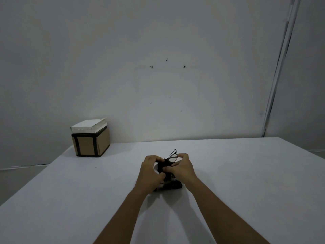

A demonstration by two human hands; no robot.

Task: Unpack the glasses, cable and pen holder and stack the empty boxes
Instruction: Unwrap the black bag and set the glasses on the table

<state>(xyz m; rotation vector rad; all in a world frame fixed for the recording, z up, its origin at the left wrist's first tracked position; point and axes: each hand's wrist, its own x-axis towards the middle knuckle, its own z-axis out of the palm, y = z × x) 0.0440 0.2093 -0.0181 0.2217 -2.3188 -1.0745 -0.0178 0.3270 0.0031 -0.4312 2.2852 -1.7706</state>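
Black-framed glasses [172, 155] stick up between my two hands at the middle of the white table [246, 173]. My left hand [151, 169] grips a dark case or box [159, 167] from the left. The fingers of my right hand [181, 166] pinch the dark material just below the glasses. A black piece [173, 185] lies on the table under my wrists, partly hidden. At the table's far left stands a brown cardboard box with black taped edges [90, 144], and a white box [89, 127] lies stacked on top of it.
A plain grey wall rises right behind the table's far edge. The table's left edge runs diagonally from the cardboard box toward me. A vertical strip marks the wall corner [279, 71] at the right.
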